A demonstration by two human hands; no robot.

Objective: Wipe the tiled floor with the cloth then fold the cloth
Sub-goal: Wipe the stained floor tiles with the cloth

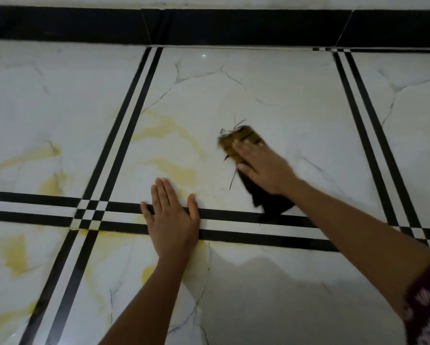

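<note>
The tiled floor (271, 90) is glossy white marble-look tile with yellow veining and double black stripes along the joints. A dark cloth (241, 140) with a gold-and-black patterned end and frayed threads lies flat on the middle tile. My right hand (261, 168) presses down on top of it, palm flat, fingers over the patterned part; the cloth's dark end sticks out under my wrist toward the near stripe. My left hand (170, 217) rests flat on the floor across the black stripes, fingers spread, holding nothing. The right hand looks blurred.
A black skirting band (209, 26) runs along the far edge below a white wall. Black double stripes cross at the left (91, 212) and run down the right side (368, 135). A patterned dark sleeve (428, 307) shows at the lower right.
</note>
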